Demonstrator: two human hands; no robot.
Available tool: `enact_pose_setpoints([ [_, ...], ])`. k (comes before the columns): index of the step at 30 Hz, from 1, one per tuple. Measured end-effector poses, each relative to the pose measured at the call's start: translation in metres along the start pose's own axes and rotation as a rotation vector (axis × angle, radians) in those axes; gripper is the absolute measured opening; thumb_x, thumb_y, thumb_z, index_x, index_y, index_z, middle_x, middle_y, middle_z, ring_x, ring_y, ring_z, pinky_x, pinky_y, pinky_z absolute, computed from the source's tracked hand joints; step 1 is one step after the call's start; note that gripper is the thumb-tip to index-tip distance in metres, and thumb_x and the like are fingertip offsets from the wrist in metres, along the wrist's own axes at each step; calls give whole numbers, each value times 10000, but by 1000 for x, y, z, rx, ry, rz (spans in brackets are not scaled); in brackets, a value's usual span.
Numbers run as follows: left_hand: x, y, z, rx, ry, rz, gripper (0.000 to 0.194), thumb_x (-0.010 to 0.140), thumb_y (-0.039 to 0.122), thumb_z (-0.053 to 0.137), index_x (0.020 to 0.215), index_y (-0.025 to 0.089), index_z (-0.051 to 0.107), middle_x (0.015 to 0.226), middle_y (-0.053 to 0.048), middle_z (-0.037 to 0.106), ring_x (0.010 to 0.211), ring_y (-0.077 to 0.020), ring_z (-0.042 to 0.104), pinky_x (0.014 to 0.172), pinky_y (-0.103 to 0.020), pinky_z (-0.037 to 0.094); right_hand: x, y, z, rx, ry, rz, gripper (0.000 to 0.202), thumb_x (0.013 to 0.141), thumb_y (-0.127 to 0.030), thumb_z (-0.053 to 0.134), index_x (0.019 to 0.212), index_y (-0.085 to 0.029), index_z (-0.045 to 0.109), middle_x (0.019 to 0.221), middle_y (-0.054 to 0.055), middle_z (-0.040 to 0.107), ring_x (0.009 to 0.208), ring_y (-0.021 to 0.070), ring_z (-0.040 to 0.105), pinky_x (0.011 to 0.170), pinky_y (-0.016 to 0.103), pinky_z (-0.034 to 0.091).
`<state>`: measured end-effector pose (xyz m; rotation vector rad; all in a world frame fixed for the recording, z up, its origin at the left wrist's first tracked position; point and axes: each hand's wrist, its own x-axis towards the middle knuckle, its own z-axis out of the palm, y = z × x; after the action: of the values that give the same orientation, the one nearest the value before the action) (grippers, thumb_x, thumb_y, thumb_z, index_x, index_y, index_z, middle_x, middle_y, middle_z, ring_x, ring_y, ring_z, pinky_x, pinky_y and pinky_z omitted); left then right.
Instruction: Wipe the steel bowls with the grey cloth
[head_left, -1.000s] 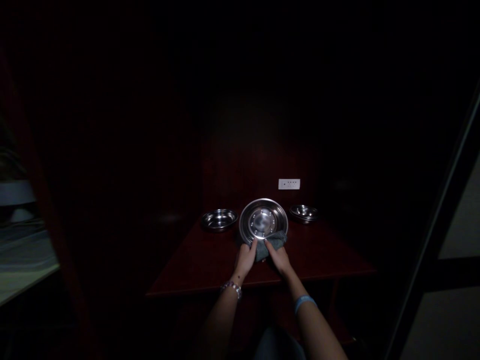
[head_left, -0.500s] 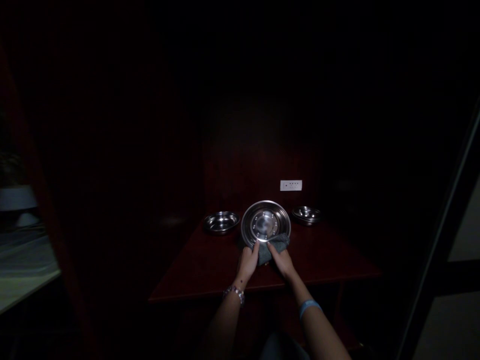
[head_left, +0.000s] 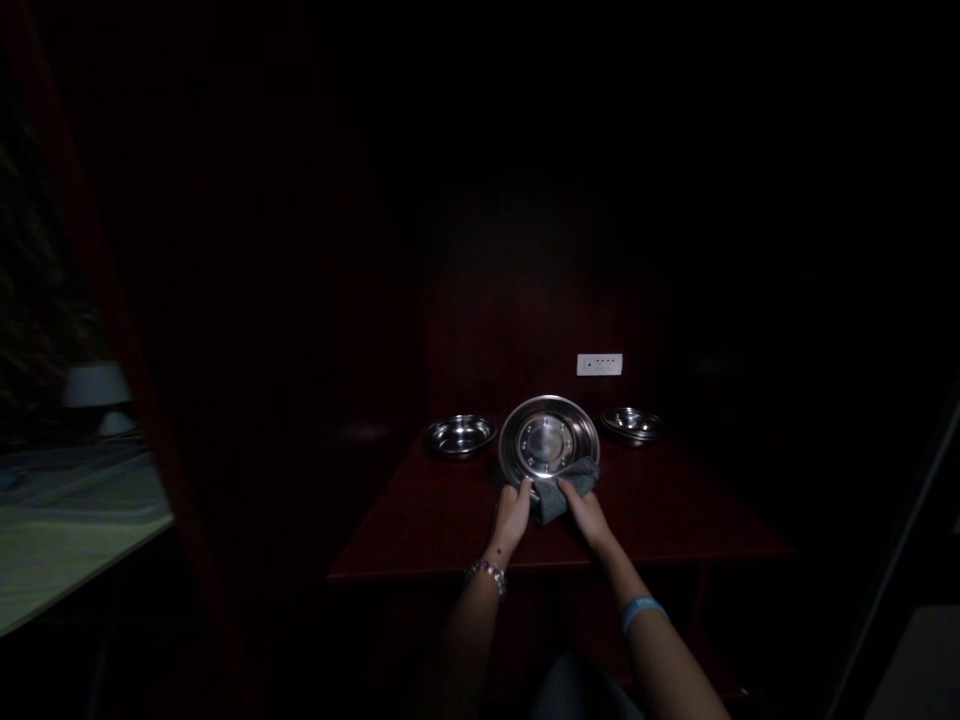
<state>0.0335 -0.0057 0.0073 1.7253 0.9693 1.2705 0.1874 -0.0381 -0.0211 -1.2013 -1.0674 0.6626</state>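
Note:
A shiny steel bowl [head_left: 546, 440] is held up over the table, tilted so that its inside faces me. My left hand [head_left: 513, 515] grips the lower left of its rim, thumb on the inside. A grey-green cloth [head_left: 553, 500] is folded over the lower right rim, and my right hand [head_left: 585, 510] is closed on it with the thumb on top. The right fingers behind the cloth are hidden. Behind and to the left, another steel bowl [head_left: 460, 437] rests on the table. More steel bowls, seemingly stacked [head_left: 632, 426], stand at the back right.
The dark red table [head_left: 450, 530] meets a back wall carrying a white power socket [head_left: 599, 365]. Off to the left, past a dark red upright panel edge [head_left: 112, 290], is a pale surface [head_left: 67, 540] with a white object [head_left: 96, 384]. The surroundings are very dark.
The whole view has shifted, so everything appears further right and slightly higher. Both hands keep their hold on the bowl and cloth; the left hand sits slightly further from the cloth.

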Motion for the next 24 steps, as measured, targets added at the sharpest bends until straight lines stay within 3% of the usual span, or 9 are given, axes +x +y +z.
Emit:
enact_pose_setpoints([
  [7, 3, 2, -2, -128, 103, -78, 473, 867, 442, 434, 1018, 64, 675, 1093, -179, 703, 1068, -275, 633, 970, -387, 450, 0, -6, 2, 65, -11, 79, 508, 772, -525, 594, 1124, -166, 661, 1160, 80, 693, 1126, 253, 621, 1027, 383, 431],
  [12, 2, 6, -4, -270, 157, -27, 486, 907, 452, 422, 1152, 85, 626, 1213, -154, 662, 1142, -229, 609, 1004, -334, 435, -2, -9, 4, 57, 21, 47, 538, 771, -536, 586, 1152, -159, 645, 1178, 85, 685, 1136, 255, 614, 1017, 374, 435],
  [18, -1, 11, -10, -303, 258, -114, 548, 921, 531, 399, 1146, 94, 641, 1161, -139, 692, 1089, -236, 642, 940, -313, 481, -2, -8, 2, -63, 66, 50, 500, 766, -529, 580, 1126, -192, 660, 1149, 72, 697, 1113, 257, 625, 1003, 362, 441],
  [24, -1, 12, -10, -329, 242, -102, 553, 915, 541, 424, 1164, 97, 641, 1216, -148, 663, 1150, -252, 612, 998, -340, 454, -6, -16, 4, -42, 109, 25, 493, 772, -535, 557, 1070, -161, 673, 1116, 96, 706, 1085, 262, 636, 986, 348, 450],
])
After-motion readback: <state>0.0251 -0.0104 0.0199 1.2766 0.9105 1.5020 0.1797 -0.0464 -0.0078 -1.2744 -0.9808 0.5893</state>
